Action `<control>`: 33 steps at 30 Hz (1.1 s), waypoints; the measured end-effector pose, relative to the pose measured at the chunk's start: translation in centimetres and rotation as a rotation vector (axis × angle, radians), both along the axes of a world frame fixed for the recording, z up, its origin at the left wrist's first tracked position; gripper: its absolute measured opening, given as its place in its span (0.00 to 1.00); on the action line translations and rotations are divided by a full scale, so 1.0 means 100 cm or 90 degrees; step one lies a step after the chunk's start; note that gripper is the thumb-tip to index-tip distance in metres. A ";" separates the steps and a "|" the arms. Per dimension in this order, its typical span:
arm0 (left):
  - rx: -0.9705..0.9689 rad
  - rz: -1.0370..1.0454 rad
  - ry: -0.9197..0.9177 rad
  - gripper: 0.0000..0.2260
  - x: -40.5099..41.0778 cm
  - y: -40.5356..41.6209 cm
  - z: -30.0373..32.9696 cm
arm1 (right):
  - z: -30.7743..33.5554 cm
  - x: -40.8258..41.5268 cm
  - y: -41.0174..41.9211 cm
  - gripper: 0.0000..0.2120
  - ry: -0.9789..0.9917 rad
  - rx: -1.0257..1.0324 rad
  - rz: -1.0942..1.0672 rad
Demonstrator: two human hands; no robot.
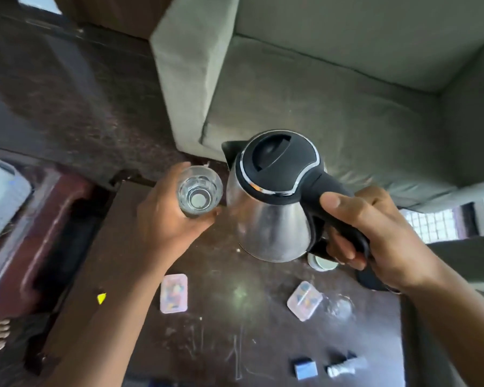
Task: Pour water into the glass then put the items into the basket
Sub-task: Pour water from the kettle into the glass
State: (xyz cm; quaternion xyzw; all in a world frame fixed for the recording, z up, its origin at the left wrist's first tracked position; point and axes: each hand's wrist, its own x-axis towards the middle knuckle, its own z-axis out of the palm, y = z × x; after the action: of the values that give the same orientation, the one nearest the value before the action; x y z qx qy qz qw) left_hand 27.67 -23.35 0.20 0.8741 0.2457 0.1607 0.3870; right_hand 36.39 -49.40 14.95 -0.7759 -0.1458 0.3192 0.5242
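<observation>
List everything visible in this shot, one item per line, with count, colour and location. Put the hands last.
kettle: 1, steel body with black lid and handle, lifted above the table centre
glass: 1, clear, beside the kettle on its left, a little water inside
pill cases: 2, translucent pinkish, flat on the table, one left and one right of centre
small round container: 1, pale, partly hidden under the kettle handle
small packets: 2, bluish and silver, near table edge; too blurred to identify
table: 1, dark brown, scratched
sofa: 1, grey-green, behind the table
left hand: holding the glass
right hand: gripping the kettle handle
</observation>
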 end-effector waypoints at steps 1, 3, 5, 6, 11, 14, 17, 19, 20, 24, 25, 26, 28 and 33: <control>0.008 -0.016 0.005 0.42 0.005 -0.011 -0.002 | 0.000 0.002 -0.014 0.39 0.000 -0.013 -0.002; 0.005 -0.051 0.006 0.41 0.014 -0.032 -0.007 | 0.000 0.006 -0.039 0.41 -0.001 -0.050 -0.002; -0.003 -0.085 0.008 0.41 0.020 -0.048 -0.016 | -0.003 0.009 -0.061 0.42 -0.004 -0.092 0.002; -0.012 -0.103 0.011 0.41 0.022 -0.055 -0.021 | -0.005 0.009 -0.071 0.42 -0.009 -0.112 0.006; -0.038 -0.187 0.046 0.45 0.027 -0.076 -0.045 | -0.012 0.005 -0.100 0.43 0.007 -0.170 0.022; -0.013 -0.196 0.070 0.46 0.026 -0.088 -0.050 | -0.018 0.004 -0.108 0.43 0.027 -0.212 0.037; -0.003 -0.209 0.083 0.46 0.024 -0.098 -0.053 | -0.025 0.001 -0.115 0.42 0.033 -0.252 0.046; 0.003 -0.212 0.086 0.46 0.022 -0.104 -0.055 | -0.029 -0.002 -0.117 0.39 0.038 -0.273 0.054; 0.012 -0.213 0.087 0.46 0.022 -0.107 -0.056 | -0.030 -0.002 -0.117 0.38 0.043 -0.282 0.059; 0.025 -0.223 0.090 0.45 0.020 -0.117 -0.060 | -0.035 -0.005 -0.114 0.36 0.074 -0.300 0.060; 0.028 -0.226 0.089 0.45 0.020 -0.119 -0.061 | -0.036 -0.005 -0.114 0.36 0.079 -0.306 0.058; 0.030 -0.228 0.089 0.45 0.019 -0.121 -0.063 | -0.037 -0.006 -0.114 0.36 0.083 -0.314 0.055; 0.026 -0.226 0.096 0.45 0.017 -0.123 -0.067 | -0.039 -0.008 -0.115 0.35 0.093 -0.330 0.050; 0.023 -0.227 0.114 0.44 0.012 -0.128 -0.079 | -0.044 -0.009 -0.116 0.35 0.121 -0.355 0.041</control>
State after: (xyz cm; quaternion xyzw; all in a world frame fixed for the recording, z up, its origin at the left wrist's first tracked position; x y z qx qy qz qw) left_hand 28.91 -36.16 -7.72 0.9213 0.1173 0.0156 0.3705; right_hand 35.51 -60.97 10.60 -0.8516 -0.0272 0.4345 0.2919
